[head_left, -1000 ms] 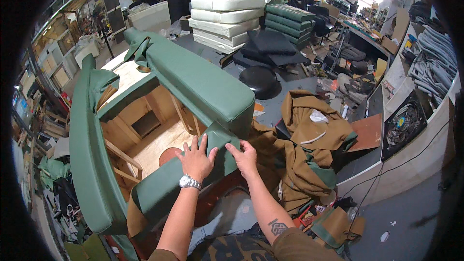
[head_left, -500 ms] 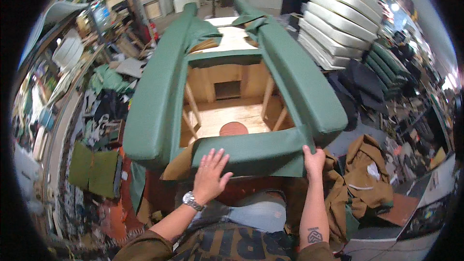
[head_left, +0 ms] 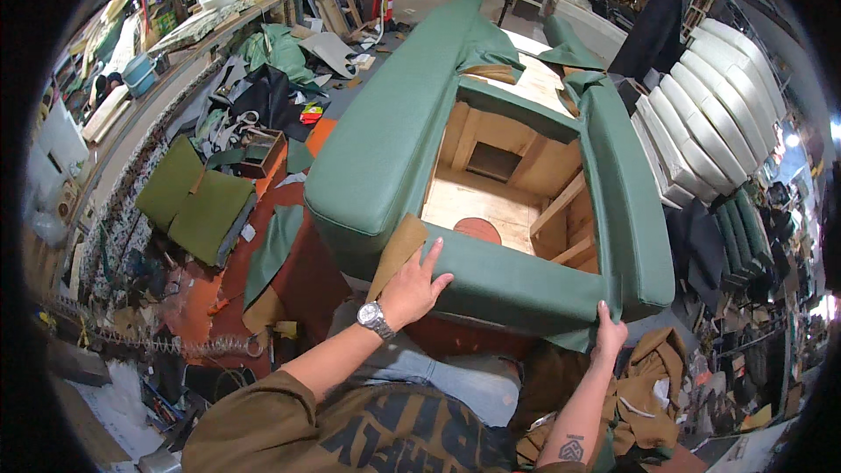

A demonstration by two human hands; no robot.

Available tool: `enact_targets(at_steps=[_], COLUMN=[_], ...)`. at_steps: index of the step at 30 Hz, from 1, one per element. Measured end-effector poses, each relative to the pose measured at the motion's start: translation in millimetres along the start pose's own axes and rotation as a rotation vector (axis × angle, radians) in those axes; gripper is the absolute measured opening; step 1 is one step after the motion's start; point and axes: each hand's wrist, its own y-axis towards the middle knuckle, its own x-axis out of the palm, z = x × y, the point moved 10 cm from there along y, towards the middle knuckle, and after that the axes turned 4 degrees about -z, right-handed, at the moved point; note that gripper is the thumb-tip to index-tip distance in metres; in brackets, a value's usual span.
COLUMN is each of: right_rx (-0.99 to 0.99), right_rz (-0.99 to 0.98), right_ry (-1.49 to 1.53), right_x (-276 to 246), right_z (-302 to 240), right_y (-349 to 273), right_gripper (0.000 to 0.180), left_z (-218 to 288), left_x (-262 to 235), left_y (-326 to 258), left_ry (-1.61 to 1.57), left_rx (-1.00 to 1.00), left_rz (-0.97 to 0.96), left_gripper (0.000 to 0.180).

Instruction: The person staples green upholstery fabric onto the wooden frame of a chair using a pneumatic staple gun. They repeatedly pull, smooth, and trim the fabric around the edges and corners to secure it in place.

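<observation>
two hands worked one green sofa frame [head_left: 385, 131]. the left hand [head_left: 412, 287], a watch [head_left: 374, 319] on its wrist, lay flat with fingers spread wide on the frame's near green rail [head_left: 517, 285], fingertips beside a tan fabric flap [head_left: 396, 254]. the right hand [head_left: 608, 333] reached up from below, its fingers curled narrow over the loose green cover edge at the rail's right corner, pinching it. beyond the fingertips the frame's open wooden inside [head_left: 499, 184] showed, with one round reddish patch [head_left: 478, 229]. left of the left hand, two olive cushions [head_left: 197, 201] lay on the cluttered orange floor [head_left: 302, 271]. far right, a stack of white cushions [head_left: 714, 114] stood in the workshop.
</observation>
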Motion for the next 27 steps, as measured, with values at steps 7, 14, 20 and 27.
enact_targets(at_steps=[7,14,20,27], right_rx=[-0.198,-0.568,-0.268,-0.342], right_rz=[-0.092,0.430,0.108,0.099], right_ry=[-0.372,-0.725,-0.154,-0.358], right_x=[4.2,5.2,7.2,2.6], right_z=[-39.8,-77.4,-41.4,-52.6], right_y=[-11.9,-76.9,-45.2,-24.0], right_gripper=[0.052,0.030,0.026,0.035], left_z=[-1.7,7.2,2.4,6.6], left_x=[1.0,-10.1,-3.7,-5.6], left_y=[1.4,3.3,1.5,4.5], left_ry=[-0.042,0.053,0.103,0.164], left_rx=[-0.012,0.018,0.004,0.020], left_rz=[-0.040,-0.004,-0.045,-0.053], left_gripper=[0.073,0.074,0.070,0.069])
